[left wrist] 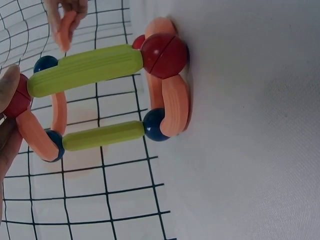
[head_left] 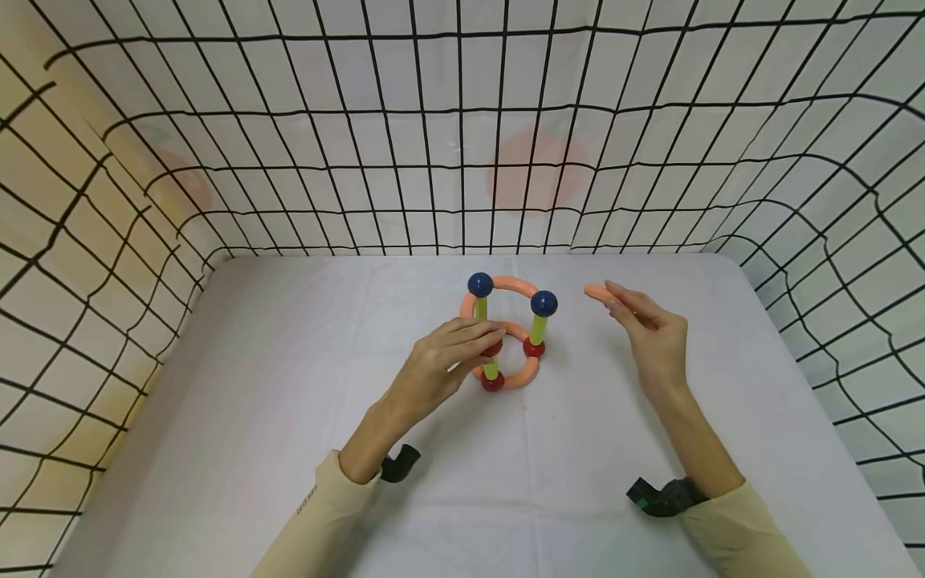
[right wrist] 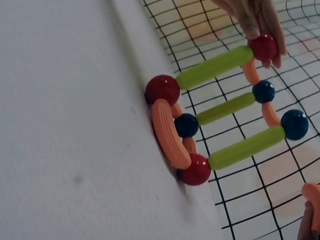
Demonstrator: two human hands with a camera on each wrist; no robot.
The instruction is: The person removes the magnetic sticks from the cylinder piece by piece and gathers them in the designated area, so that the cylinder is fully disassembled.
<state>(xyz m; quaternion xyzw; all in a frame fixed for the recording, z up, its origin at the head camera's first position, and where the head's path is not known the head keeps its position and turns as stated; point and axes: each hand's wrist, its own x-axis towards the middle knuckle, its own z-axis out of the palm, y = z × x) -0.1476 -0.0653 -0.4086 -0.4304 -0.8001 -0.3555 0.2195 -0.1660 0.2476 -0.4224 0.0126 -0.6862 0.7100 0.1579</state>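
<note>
1. Black grid walls (head_left: 460,110): enclosing the white tabletop (head_left: 289,361) beyond both hands and out to either side; the ball-and-rod frame is standing within, under and beyond the left hand.
2. Left hand (head_left: 437,353): gripping an upper red ball (right wrist: 263,47) between thumb and fingers, at the frame's near top corner.
3. Right hand (head_left: 658,341): pinching a loose curved orange rod (head_left: 596,292) at its fingertips, which is pointing toward the frame, well apart from it.
4. Upper blue balls (head_left: 480,284): one sitting beyond the left hand, one to its right; a curved orange rod is linking them, another joining the farther ball to the gripped red one.
5. Yellow-green rods (right wrist: 215,67), three: standing as posts below the upper balls, one directly under the left hand.
6. Lower red balls (right wrist: 194,169), two, and lower blue ball (right wrist: 186,125): resting on the tabletop below the left hand's level, curved orange rods linking them in a ring.
7. Obstruction: the left hand is partly covering the frame in the head view; the right-hand upper blue ball is standing between the two hands.
8. Black wrist devices (head_left: 663,496): sitting behind each hand, beside the beige sleeves (head_left: 747,530).
</note>
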